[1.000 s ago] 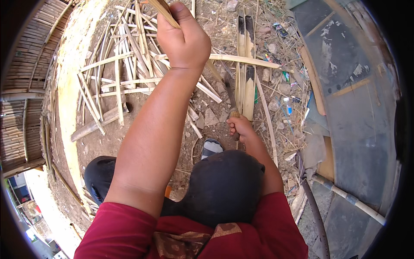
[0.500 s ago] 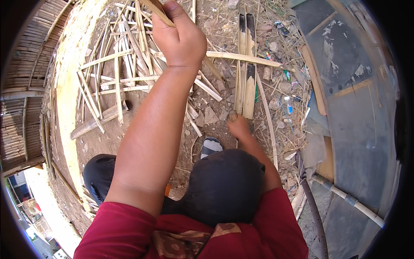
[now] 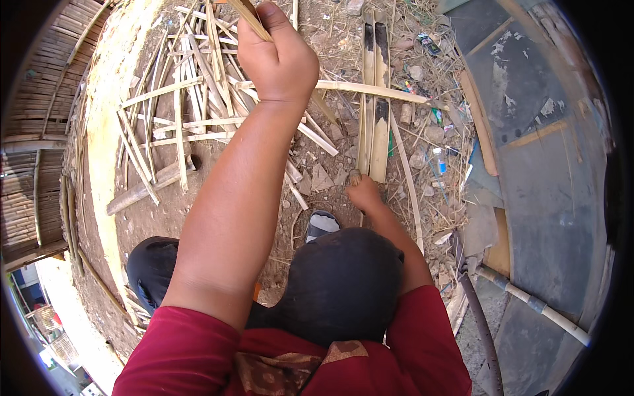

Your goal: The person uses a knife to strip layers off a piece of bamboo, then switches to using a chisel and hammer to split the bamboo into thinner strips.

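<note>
My left hand (image 3: 282, 61) is raised toward the top edge, its fingers wrapped round a piece of split bamboo (image 3: 249, 18) that runs out of view. Low over the ground, my right hand (image 3: 365, 194) makes a fist on a brownish handle (image 3: 355, 177) with a rounded end; the rest of that tool is hidden by the hand and arm. Just beyond the right fist lie split bamboo lengths (image 3: 379, 148), partly blackened inside. A pale bamboo strip (image 3: 373, 90) crosses over them.
A heap of split bamboo strips (image 3: 211, 79) spreads at the far left, with a round bamboo piece (image 3: 148, 188) at its near side. To the right are litter, a plastic bottle (image 3: 439, 160), dark sheets (image 3: 548, 191) and a pole (image 3: 535, 303). Woven bamboo walling (image 3: 23, 198) stands left.
My left hand and its bamboo piece have shifted very slightly right and nearer. The right hand stays almost in place, still gripping the handle.
</note>
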{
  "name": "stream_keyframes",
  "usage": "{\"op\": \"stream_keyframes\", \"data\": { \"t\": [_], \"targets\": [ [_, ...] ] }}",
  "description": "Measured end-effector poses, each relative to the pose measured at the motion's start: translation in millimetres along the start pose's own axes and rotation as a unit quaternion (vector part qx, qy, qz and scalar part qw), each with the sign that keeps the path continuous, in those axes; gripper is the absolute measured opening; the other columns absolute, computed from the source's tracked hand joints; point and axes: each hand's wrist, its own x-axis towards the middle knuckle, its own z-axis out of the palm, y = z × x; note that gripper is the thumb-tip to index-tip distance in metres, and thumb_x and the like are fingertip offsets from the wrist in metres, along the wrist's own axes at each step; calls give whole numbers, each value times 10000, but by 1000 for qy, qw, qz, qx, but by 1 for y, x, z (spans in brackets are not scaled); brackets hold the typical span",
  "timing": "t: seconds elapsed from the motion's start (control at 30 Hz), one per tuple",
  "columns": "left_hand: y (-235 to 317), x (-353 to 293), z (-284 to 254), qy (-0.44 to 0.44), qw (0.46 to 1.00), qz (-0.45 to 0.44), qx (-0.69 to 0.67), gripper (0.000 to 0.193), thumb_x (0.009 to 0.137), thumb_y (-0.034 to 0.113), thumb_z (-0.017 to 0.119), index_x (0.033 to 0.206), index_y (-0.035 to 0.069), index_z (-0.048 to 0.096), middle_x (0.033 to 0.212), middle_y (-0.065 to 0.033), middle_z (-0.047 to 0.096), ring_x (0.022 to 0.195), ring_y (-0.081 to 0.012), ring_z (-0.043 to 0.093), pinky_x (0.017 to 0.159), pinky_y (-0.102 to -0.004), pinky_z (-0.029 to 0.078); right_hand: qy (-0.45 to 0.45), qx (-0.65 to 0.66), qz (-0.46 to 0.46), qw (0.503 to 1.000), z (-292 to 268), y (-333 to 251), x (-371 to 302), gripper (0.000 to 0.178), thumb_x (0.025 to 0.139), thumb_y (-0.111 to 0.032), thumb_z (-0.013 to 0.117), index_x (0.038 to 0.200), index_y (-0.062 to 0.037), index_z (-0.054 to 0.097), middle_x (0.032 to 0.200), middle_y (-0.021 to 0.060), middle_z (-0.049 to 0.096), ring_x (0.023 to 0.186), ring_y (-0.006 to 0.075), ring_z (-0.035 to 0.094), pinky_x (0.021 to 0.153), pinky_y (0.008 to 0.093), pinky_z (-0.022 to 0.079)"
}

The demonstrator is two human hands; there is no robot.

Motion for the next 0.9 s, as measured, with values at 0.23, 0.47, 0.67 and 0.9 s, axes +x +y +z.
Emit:
{"op": "stream_keyframes", "data": {
  "t": [0.23,0.47,0.67,0.9],
  "targets": [
    [-5,4,-10,4,1000,21,8,435,1101,308,412,737,72,446,579,0,486,511,-79,446,478,-259,355,-291,703,198,618,-92,-55,-2,116,871,-65,637,949,-51,553,665,6,521,495,120,476,511,324,437],
    [-7,5,-8,11,1000,-6,-15,418,1097,294,424,748,66,459,574,-5,486,504,-81,443,469,-264,353,61,70,17,996,-41,-40,-12,461,807,-201,707,1183,40,596,865,195,708,747,321,697,709,436,541],
    [-6,3,-10,10,1000,-6,-15,431,1099,298,417,733,70,446,552,-3,480,484,-78,436,455,-257,351,-149,248,173,941,-18,-14,-5,461,779,-218,698,1164,30,639,956,236,718,862,371,709,769,449,542],
    [-4,4,-9,11,1000,-4,0,457,1097,320,420,711,78,446,546,-6,485,481,-84,453,456,-262,362,-71,209,78,972,-63,-50,-21,499,809,-268,701,1232,-14,623,1046,227,722,943,325,717,843,448,541]
  ]
}}
